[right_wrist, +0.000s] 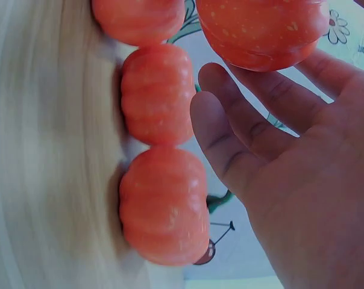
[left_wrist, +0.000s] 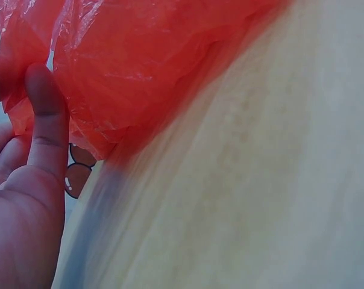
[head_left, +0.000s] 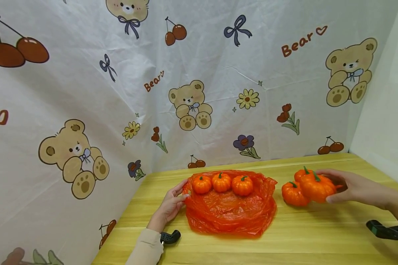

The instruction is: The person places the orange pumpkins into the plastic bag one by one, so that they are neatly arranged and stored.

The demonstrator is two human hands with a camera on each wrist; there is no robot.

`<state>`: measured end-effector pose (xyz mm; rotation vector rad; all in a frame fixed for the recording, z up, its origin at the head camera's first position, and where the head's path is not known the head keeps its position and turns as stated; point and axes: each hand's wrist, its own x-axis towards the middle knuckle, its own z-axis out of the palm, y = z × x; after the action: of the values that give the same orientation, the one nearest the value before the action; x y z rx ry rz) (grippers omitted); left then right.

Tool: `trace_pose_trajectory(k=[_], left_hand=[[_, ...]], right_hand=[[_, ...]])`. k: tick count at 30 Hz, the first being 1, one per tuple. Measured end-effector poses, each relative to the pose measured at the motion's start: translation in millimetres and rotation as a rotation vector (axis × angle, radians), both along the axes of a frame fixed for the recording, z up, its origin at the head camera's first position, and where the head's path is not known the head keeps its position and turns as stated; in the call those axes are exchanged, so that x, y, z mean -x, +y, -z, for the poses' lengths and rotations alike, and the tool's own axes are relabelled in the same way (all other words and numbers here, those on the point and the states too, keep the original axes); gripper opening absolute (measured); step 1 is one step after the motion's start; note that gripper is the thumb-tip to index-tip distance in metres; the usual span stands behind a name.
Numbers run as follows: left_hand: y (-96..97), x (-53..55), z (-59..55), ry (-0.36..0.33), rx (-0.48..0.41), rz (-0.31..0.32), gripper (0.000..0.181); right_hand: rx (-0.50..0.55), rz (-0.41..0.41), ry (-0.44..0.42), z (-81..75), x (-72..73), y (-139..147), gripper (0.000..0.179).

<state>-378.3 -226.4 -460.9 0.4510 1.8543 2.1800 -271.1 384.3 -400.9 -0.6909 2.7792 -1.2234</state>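
Observation:
A thin red plastic bag (head_left: 230,219) lies spread on the table with three small orange pumpkins (head_left: 221,183) in a row along its far side. My left hand (head_left: 170,207) pinches the bag's left edge; in the left wrist view the thumb (left_wrist: 48,120) presses the crinkled film. To the right, my right hand (head_left: 349,186) grips another orange pumpkin (head_left: 317,188) with a green stem, held above the table. Behind it stand more pumpkins (head_left: 294,195), partly hidden by the held one. The right wrist view shows several standing pumpkins (right_wrist: 164,205) beside the fingers (right_wrist: 215,135).
The wooden table (head_left: 305,239) meets a white cloth backdrop (head_left: 215,66) printed with bears, cherries and flowers. A plain white wall (head_left: 384,125) rises at the right. Black wrist mounts (head_left: 170,237) are on both arms.

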Motion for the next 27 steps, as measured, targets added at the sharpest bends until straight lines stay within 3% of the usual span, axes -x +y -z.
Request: trace_pose_trajectory(k=[5, 15, 27], left_hand=[[-0.2, 0.0, 0.0, 0.0, 0.001, 0.006, 0.072], [-0.1, 0.3, 0.0, -0.002, 0.005, -0.005, 0.072], [-0.4, 0.5, 1.3, 0.024, 0.009, 0.013, 0.075]], right_hand=[[0.041, -0.032, -0.002, -4.7, 3.1, -10.2, 0.075], [0.044, -0.01, 0.002, -15.6, 8.8, -34.0, 0.076], [0.084, -0.053, -0.058, -23.9, 16.1, -63.2, 0.075]])
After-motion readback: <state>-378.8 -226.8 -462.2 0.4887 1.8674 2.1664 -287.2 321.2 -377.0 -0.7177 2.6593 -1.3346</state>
